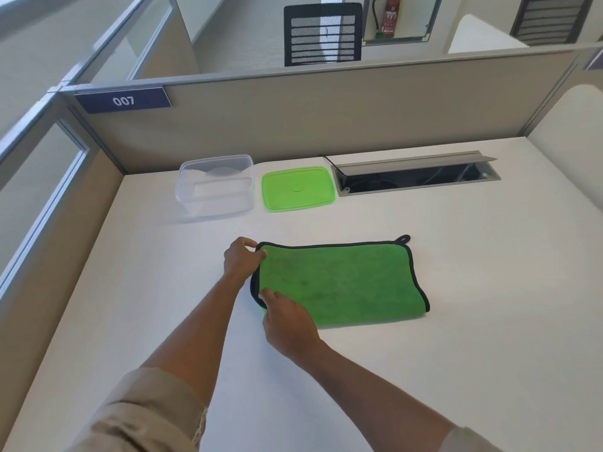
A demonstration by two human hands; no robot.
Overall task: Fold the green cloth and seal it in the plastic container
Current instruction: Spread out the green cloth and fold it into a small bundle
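Note:
The green cloth [346, 282], edged in black with a small loop at its far right corner, lies folded in half on the white desk. My left hand [241, 259] pinches its far left corner. My right hand [288, 321] grips the near left corner, with the fingers on top of the cloth. Behind the cloth stands the clear plastic container [215, 187], open and empty. Its green lid [298, 188] lies flat on the desk just to the right of it.
An open cable tray [414, 176] with a raised metal flap is set into the desk at the back right. Beige partition walls [326, 115] close off the back and left of the desk [456, 353]. A black mesh chair [323, 34] stands beyond the partition.

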